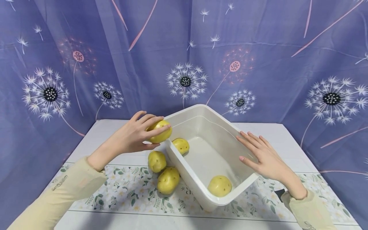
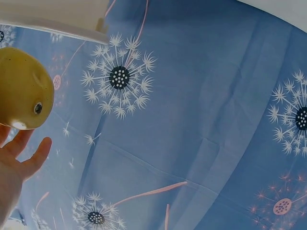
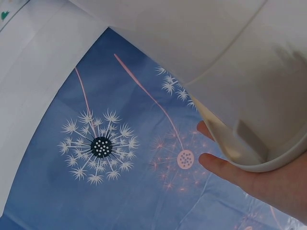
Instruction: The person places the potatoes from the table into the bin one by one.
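My left hand grips a yellow potato at the left rim of a white plastic bin, fingers spread over it. In the left wrist view the same potato shows a dark eye on its side. My right hand rests along the bin's right rim with its fingers stretched out. Two potatoes lie inside the bin: one potato against the left wall, another potato in the near corner. Outside, two more, an upper potato and a lower potato, sit beside the left wall.
The bin stands at an angle on a white table covered partly by a floral runner. A purple-blue curtain with dandelion prints hangs behind and at both sides.
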`<state>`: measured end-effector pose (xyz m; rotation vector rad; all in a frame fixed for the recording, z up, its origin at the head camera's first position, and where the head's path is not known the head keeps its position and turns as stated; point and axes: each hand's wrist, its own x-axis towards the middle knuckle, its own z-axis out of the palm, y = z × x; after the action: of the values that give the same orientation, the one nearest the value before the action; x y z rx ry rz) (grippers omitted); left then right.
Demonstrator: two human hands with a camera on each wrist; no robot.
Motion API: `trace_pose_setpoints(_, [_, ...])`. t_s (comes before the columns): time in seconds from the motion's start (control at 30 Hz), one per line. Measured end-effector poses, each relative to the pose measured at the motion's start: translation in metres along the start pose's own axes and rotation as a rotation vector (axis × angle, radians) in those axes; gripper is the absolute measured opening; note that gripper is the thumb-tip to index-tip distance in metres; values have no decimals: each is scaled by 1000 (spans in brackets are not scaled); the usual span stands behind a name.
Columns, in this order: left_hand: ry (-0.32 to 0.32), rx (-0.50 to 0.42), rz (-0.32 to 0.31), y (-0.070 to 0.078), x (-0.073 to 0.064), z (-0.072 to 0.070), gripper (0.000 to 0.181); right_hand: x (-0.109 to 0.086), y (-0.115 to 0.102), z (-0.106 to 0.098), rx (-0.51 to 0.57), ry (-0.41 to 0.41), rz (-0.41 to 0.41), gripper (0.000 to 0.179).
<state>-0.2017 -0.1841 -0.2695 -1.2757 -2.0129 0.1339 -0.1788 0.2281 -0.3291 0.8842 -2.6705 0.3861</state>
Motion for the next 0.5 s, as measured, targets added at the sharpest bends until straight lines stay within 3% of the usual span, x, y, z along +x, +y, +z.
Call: trace_pose_setpoints(0.5, [-30,-4,-14,-6,14,8,67,1,0,2,2,9,-6,60])
